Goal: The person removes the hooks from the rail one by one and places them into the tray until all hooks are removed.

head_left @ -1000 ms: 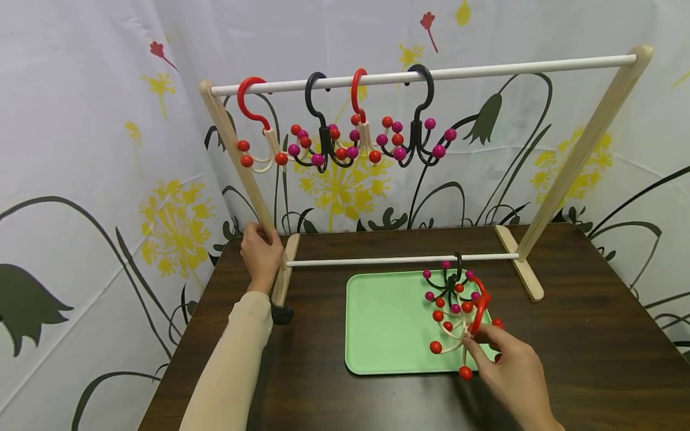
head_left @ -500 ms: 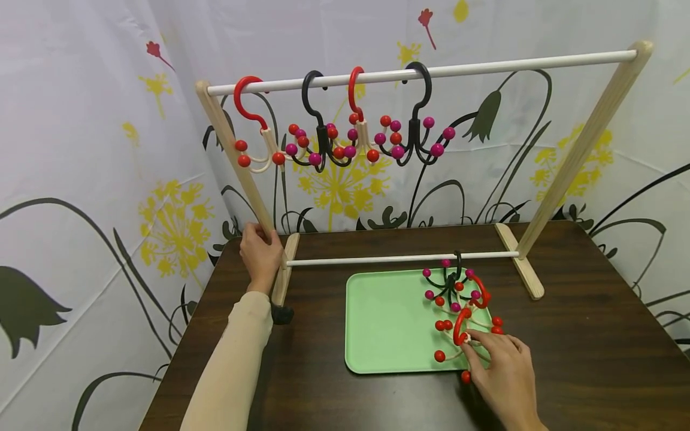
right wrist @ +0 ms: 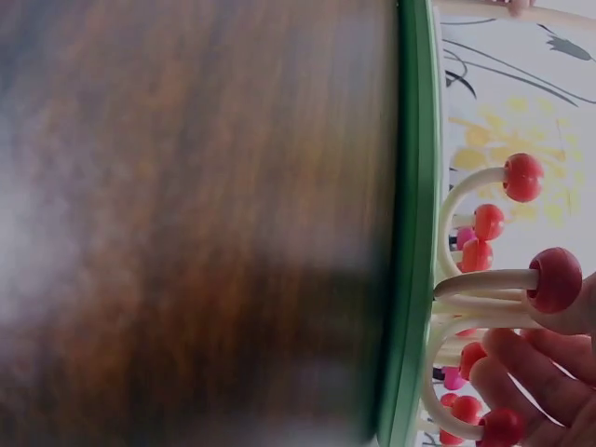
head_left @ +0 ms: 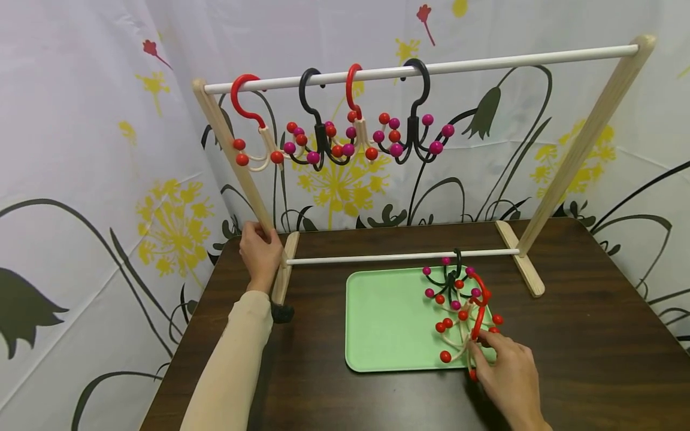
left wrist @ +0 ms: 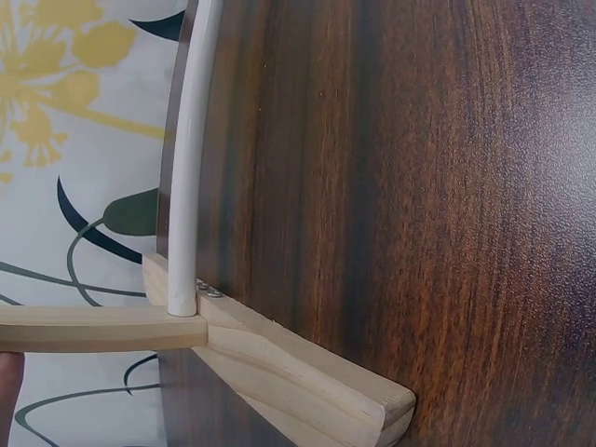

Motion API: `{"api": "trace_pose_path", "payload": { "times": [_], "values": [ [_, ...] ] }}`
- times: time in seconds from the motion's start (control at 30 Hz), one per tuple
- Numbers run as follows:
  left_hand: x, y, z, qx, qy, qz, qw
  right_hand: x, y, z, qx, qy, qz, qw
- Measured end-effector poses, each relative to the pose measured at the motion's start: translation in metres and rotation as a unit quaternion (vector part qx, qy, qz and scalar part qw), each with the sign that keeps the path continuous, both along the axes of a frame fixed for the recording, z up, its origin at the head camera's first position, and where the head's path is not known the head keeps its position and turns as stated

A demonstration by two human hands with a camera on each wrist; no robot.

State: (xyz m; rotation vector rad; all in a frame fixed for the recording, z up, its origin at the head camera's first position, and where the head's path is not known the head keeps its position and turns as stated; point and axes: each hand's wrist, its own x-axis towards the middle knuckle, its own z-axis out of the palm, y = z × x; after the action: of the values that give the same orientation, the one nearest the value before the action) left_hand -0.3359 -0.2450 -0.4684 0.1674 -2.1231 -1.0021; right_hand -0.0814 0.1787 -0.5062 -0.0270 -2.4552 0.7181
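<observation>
My right hand (head_left: pixel 509 371) pinches a multi-prong hanger (head_left: pixel 478 323) by its neck, over the right front part of a light green tray (head_left: pixel 377 323). This hanger has a red hook and cream prongs tipped with red balls. In the right wrist view its prongs (right wrist: pixel 484 282) sit close to the tray's edge (right wrist: pixel 421 223), beside the fingers (right wrist: pixel 535 368). Under and behind it lie another red-hooked hanger (head_left: pixel 487 294) and a black hanger (head_left: pixel 450 278) with magenta balls, partly overlapping. My left hand (head_left: pixel 261 254) grips the left wooden post (head_left: pixel 236 161) of a rack, low down.
From the rack's white top rail (head_left: pixel 501 61) hang several hangers, red hooks (head_left: pixel 245 99) alternating with black ones (head_left: pixel 422 90), bunched toward the left. A lower white rod (head_left: pixel 399 258) and a right wooden foot (head_left: pixel 521 260) stand behind the tray. A patterned curtain (head_left: pixel 81 120) hangs behind.
The held hanger's red hook has swung to the left and then back to the right in my right hand, which stays over the tray's right front. My left hand keeps its place on the post.
</observation>
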Motion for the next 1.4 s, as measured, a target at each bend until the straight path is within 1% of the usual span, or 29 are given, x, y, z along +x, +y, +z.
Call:
{"api": "trace_pose_path", "payload": {
  "times": [0.17,0.4,0.5,0.77,0.93,1.1,1.2,1.4],
  "values": [
    [0.001,-0.001,0.000,0.000,0.001,0.003,1.0000,-0.001,0.003,0.001,-0.011,-0.012,-0.005,1.000],
    [0.000,-0.001,0.002,-0.002,0.000,0.002,1.0000,-0.001,0.003,0.004,-0.032,-0.071,-0.029,0.997],
    [0.000,0.000,0.003,-0.002,0.001,0.003,1.0000,0.000,0.002,0.005,-0.037,-0.086,-0.042,0.995],
    [0.001,0.001,0.003,0.003,-0.001,0.001,1.0000,0.000,0.003,0.003,-0.039,-0.074,-0.052,0.995],
    [0.001,0.002,0.004,0.001,-0.001,-0.001,1.0000,0.002,0.005,0.006,-0.037,-0.080,-0.056,0.994],
    [0.001,0.002,0.004,0.000,-0.004,0.000,1.0000,0.003,0.007,0.012,-0.030,-0.081,-0.059,0.995],
    [0.001,0.001,0.003,0.001,-0.005,0.004,1.0000,0.005,0.010,0.017,-0.023,-0.069,-0.054,0.996],
    [0.001,0.001,0.002,-0.003,-0.009,0.003,0.9999,0.012,0.021,0.031,-0.002,-0.060,-0.048,0.997]
  ]
}}
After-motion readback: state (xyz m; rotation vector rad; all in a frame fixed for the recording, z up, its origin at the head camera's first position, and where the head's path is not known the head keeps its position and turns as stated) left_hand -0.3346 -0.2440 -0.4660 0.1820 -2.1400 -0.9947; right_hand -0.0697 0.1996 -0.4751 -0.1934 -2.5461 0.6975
